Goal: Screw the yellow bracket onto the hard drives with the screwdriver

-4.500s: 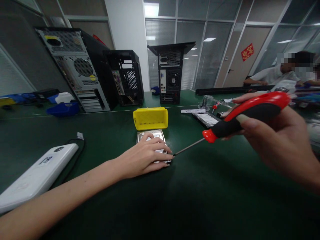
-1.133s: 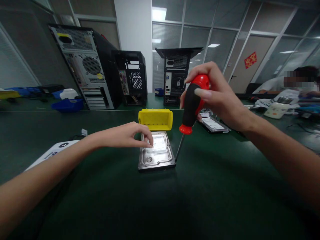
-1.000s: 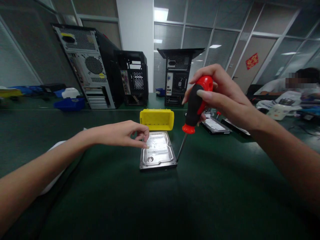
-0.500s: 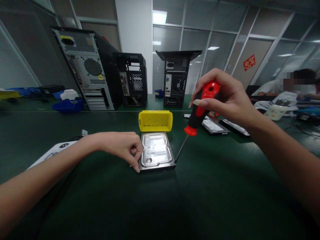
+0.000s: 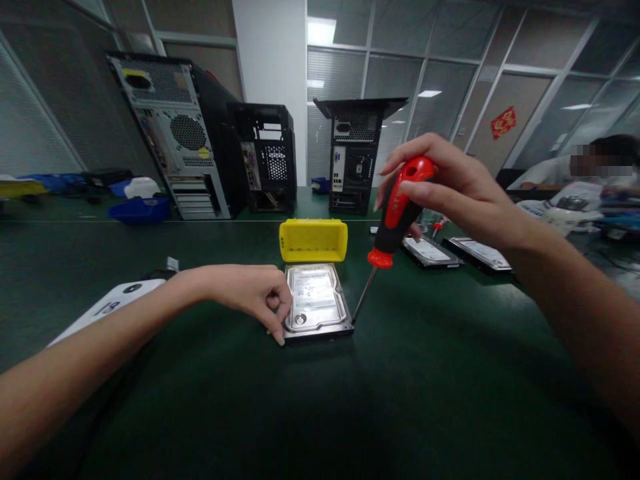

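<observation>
In the head view, a silver hard drive (image 5: 323, 293) is lying flat on the dark green table (image 5: 320, 407), close to the middle of the picture, its face turned up. Its metal cover is shining, with a raised, contoured border running round a pale printed label whose text is too small to read; a small round disc is showing near its lower left, and a dark edge is facing the wearer. Taking that drive as the centre of a clock, with twelve pointing away from the wearer, the left hand (image 5: 260, 297) is bending in from nine o'clock, its fingers curling well inward and its thumb and fingertips touching the corner at eight; whether they are gripping it, I cannot tell. The right hand (image 5: 450, 187) is closing its fingers round the red and black handle of a screwdriver (image 5: 397, 217), which is leaning away to the upper right while the tip of its thin shaft is meeting the corner at four o'clock. A yellow bin (image 5: 314, 257) is sitting just beyond the drive at twelve, its open side facing the wearer. Two other drives (image 5: 430, 253) are lying at two o'clock, and a white device (image 5: 100, 310) marked 18 is resting at nine, partly behind the left forearm. Computer cases (image 5: 220, 133) are standing between ten and one o'clock.
</observation>
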Tool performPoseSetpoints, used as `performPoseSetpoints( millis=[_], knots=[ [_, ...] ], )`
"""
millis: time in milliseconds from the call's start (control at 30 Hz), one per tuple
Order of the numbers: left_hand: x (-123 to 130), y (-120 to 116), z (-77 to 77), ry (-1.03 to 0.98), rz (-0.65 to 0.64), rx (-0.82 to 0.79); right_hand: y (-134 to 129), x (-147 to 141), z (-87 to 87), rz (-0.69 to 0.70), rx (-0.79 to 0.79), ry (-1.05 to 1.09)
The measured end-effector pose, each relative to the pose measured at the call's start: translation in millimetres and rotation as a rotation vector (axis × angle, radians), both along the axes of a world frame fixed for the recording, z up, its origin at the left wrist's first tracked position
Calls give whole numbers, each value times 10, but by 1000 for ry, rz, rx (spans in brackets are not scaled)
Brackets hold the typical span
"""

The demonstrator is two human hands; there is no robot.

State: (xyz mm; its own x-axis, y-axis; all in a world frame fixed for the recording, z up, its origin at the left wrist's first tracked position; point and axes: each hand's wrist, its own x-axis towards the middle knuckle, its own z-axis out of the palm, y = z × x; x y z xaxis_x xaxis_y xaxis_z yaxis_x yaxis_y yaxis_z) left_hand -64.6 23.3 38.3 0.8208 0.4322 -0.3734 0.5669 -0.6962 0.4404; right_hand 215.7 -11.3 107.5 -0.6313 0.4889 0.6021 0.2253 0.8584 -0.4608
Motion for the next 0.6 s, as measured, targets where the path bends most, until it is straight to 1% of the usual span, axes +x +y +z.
performPoseSetpoints(
  millis=[133, 233, 333, 400, 533, 600],
  knots=[
    [-11, 27, -27, -64, -19, -19, 19, -1, 15, -74, 132, -20],
    [-24, 52, -50, -75, -21, -20, 26, -26, 3, -146, 228, -20],
    [-37, 74, -69, -67, -20, -32, 28, -57, -6, -191, 253, 3],
    [-42, 84, -78, -63, -18, -44, 41, -57, -1, -156, 170, 9],
    [-41, 93, -83, -48, -21, -56, 88, 1, 25, 18, -86, -25],
    [-36, 92, -80, -34, -24, -51, 100, 25, 31, 43, -144, -29]
  ],
)
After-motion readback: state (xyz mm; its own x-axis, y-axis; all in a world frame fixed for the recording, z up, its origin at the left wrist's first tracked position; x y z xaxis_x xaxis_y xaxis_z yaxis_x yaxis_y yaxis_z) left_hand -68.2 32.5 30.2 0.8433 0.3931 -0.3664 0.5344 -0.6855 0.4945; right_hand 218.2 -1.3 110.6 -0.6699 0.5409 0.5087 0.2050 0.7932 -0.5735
